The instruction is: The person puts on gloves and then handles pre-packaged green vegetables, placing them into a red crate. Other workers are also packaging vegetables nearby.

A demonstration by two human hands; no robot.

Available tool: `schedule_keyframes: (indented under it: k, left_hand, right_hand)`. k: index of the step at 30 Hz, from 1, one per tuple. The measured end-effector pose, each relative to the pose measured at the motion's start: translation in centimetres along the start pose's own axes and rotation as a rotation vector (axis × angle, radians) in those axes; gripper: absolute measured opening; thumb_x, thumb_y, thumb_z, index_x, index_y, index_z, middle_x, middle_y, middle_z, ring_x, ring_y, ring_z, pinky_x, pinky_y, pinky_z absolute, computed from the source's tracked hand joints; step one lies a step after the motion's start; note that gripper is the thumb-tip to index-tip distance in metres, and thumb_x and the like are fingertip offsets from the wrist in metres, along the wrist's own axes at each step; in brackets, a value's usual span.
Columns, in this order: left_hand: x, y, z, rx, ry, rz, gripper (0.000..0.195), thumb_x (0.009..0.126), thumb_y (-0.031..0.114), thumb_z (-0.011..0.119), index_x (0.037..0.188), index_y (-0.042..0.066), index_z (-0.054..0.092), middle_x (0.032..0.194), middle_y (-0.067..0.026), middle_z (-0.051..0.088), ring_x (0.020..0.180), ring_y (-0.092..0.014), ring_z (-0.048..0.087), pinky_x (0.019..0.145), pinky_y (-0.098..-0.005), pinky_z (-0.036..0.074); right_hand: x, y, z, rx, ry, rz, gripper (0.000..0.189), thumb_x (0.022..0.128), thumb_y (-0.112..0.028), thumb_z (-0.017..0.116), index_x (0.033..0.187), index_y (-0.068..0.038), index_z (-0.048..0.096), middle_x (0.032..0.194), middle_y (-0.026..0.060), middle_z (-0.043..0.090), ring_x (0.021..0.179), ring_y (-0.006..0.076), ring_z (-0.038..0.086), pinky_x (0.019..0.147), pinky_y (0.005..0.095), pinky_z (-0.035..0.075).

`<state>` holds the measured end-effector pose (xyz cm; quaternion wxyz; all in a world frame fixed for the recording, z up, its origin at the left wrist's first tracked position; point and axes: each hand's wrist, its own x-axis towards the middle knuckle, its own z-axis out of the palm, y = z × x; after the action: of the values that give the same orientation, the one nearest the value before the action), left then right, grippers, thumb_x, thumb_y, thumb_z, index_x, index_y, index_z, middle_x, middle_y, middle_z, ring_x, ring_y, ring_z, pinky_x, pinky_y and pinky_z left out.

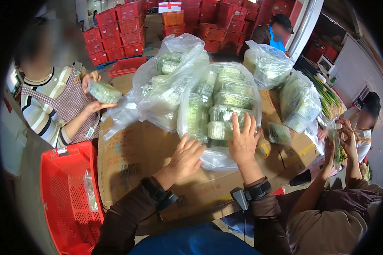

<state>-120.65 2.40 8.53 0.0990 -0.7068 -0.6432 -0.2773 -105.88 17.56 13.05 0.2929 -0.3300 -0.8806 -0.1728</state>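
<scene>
In the middle stands a clear plastic bag [257,95] packed with stacked plastic boxes of green vegetables. The fingers of my right hand [245,137] spread over the front of a clear plastic box [221,113] near the bag's mouth. Below that box sits a paler box [219,130]. My left hand [185,156] is at the bag's front left corner, fingers apart, with nothing visible in its grasp. Loose bag film [217,158] lies between my hands. A second full bag [166,98] leans against this one on the left.
Flattened cardboard [131,185] covers the table. At left, a person holds a vegetable box [104,91] above a red crate [68,178]. Another box [279,134] lies right of my bag, near more filled bags [300,98]. A co-worker's hands [346,137] hold a pack at right.
</scene>
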Motion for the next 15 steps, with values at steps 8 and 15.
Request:
schedule_keyframes:
  k: [8, 15]
  left_hand:
    - [-1.1, 3.9, -2.6, -0.246, 0.197, -0.185, 0.058, 0.078, 0.018, 0.071, 0.128, 0.001, 0.048, 0.127, -0.0147, 0.05, 0.12, -0.032, 0.048, 0.107, -0.0481, 0.033]
    - [-4.3, 5.9, -4.6, -1.92, 0.331, -0.835, 0.06, 0.097, 0.049, 0.042, 0.136, 0.002, 0.043, 0.132, -0.0138, 0.052, 0.119, -0.028, 0.052, 0.101, -0.0446, 0.04]
  right_hand:
    - [-0.7, 1.9, -0.1, 0.388, -0.085, -0.088, 0.055, 0.063, -0.004, 0.068, 0.116, -0.007, 0.053, 0.111, 0.0081, 0.058, 0.109, 0.0264, 0.052, 0.102, 0.0553, 0.029]
    - [-4.3, 0.4, -5.5, 0.844, 0.097, -0.321, 0.044, 0.064, -0.003, 0.064, 0.107, -0.007, 0.059, 0.119, 0.0101, 0.055, 0.12, 0.0311, 0.047, 0.109, 0.0545, 0.021]
